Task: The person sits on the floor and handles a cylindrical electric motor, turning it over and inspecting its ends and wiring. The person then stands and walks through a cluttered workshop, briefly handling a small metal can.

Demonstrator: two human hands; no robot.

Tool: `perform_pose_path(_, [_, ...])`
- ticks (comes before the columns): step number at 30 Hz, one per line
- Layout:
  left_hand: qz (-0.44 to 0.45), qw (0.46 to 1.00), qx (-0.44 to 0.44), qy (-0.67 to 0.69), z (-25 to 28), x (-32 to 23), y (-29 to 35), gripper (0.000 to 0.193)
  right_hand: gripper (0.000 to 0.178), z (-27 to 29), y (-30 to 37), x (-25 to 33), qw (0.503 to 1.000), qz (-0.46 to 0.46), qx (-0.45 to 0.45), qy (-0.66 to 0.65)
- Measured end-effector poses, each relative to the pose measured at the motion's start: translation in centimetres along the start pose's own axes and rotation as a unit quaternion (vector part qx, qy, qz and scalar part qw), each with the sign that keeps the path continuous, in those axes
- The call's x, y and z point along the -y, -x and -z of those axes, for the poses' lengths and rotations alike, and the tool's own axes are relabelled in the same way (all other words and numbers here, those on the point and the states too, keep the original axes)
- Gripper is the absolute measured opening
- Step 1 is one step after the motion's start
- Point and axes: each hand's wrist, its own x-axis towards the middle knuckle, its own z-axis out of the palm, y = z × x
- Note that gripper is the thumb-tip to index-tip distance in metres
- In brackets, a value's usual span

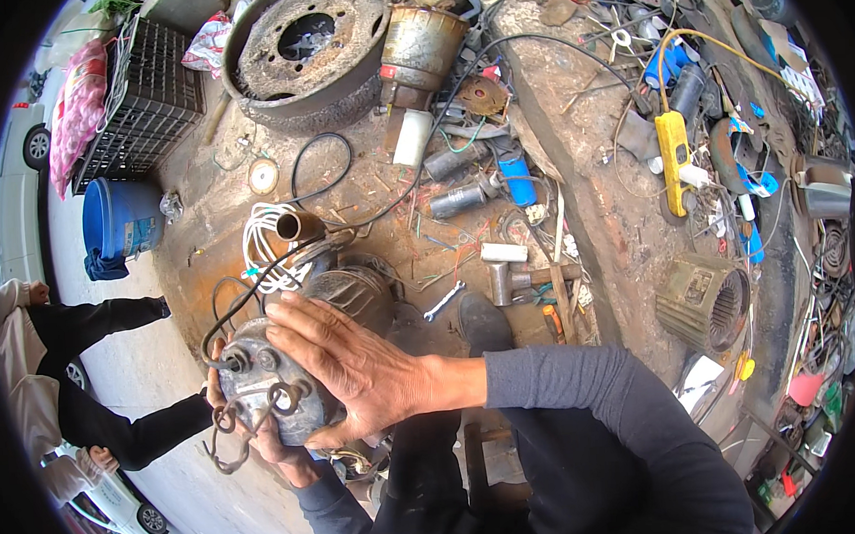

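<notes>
A round, worn metal pump cover [262, 368] with a bent rusty wire handle [253, 420] and a black cable coming out of it is between my hands. My right hand [361, 375] lies across its right side, fingers at the far rim and thumb at the near one. From the left and below, my left hand [281, 453] grips the same cover, partly hidden behind it. Just beyond is a dark ribbed motor body [354, 297], next to an upright rusty pipe outlet [297, 227]. Whether cover and body are joined is hidden by my right hand.
A wrench [444, 302] and a hammer [506, 281] lie to the right of the motor body. A coiled white cable [269, 240] sits beyond it. Farther off are a wheel rim [256, 60], a blue bucket [111, 219] and a yellow power strip [672, 156]. Another person [46, 379] is at left.
</notes>
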Motion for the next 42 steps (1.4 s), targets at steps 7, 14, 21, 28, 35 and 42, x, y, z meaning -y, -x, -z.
perform_pose_path(7, [-0.014, 1.0, 0.011, 0.012, -0.2, 0.1, -0.3, 0.094, 0.116, 0.0, -0.1, -0.7, 1.0, 0.01, -0.007, -0.018])
perform_pose_path(14, [-0.02, 0.999, 0.014, -0.038, 0.9, 0.6, -0.8, 0.092, 0.117, -0.2, -0.3, -1.0, 0.999, 0.017, -0.02, -0.039])
perform_pose_path(21, [0.005, 0.999, 0.039, 0.022, 1.3, 0.8, -1.4, 0.091, 0.115, -0.6, 0.3, -1.1, 0.998, 0.021, -0.037, -0.039])
perform_pose_path(28, [0.044, 0.997, 0.037, 0.054, 0.6, 0.1, -1.1, 0.091, 0.121, -0.7, 0.6, -1.3, 0.998, 0.031, -0.052, -0.021])
perform_pose_path(35, [0.03, 0.999, -0.008, 0.015, 0.6, 0.5, 0.0, 0.092, 0.131, -0.1, 0.4, -2.2, 0.997, 0.035, -0.04, -0.056])
perform_pose_path(42, [0.038, 0.999, -0.016, 0.017, 0.9, 0.7, 0.3, 0.094, 0.135, 0.4, 0.3, -2.3, 0.996, 0.029, -0.024, -0.076])
